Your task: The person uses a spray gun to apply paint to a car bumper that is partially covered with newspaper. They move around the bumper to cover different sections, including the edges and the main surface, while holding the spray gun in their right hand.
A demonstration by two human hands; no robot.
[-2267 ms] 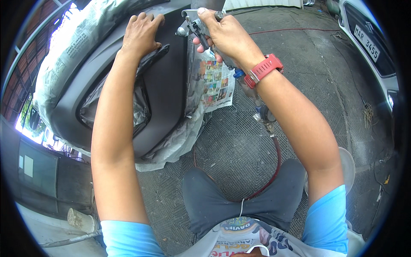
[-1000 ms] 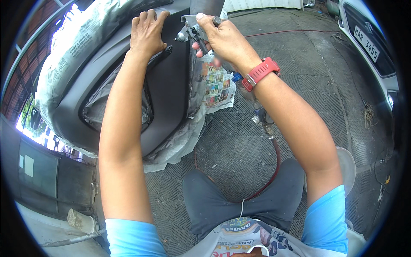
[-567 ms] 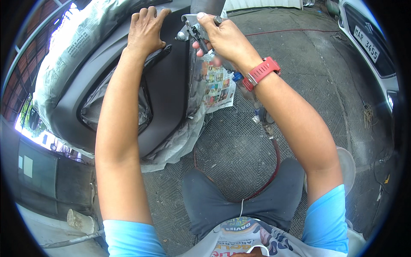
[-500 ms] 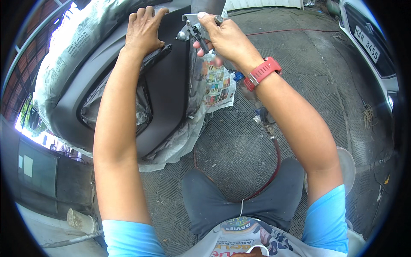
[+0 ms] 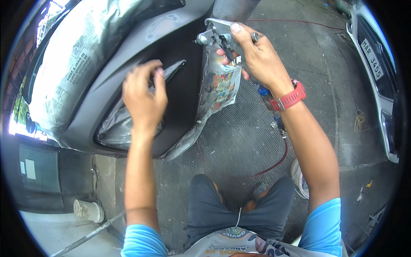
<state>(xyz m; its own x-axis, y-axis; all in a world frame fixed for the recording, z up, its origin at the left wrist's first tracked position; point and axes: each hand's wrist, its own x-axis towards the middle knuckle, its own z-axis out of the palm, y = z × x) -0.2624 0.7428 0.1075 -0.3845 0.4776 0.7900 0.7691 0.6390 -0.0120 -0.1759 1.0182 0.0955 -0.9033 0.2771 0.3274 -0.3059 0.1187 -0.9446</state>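
Observation:
My right hand (image 5: 266, 58) is closed round a metal spray gun (image 5: 218, 35), its nozzle toward the dark grey car bumper (image 5: 182, 88). Red fabric or rubber strap of a watch (image 5: 293, 99) circles that wrist. Slightly smeared by motion, my left hand (image 5: 144, 100) is held over the bumper by a plastic-covered opening (image 5: 124, 124), with thumb and fingers apart and nothing in them. Whether it touches the surface I cannot tell. Newspaper masking (image 5: 70, 81) wraps the car's upper left, and a coloured printed sheet (image 5: 224, 88) hangs along the bumper's edge.
A dark red hose (image 5: 280, 162) curves over the patterned floor below the gun. Beside my right knee stands a pale bucket (image 5: 298, 180). Another bucket (image 5: 87, 210) lies at the lower left near a metal pole (image 5: 92, 234). A white vehicle (image 5: 382, 92) is at the right.
My left hand has come off the bumper's upper part, moving nearer to me. The right hand and spray gun have shifted right and slightly down, and the view has turned a little.

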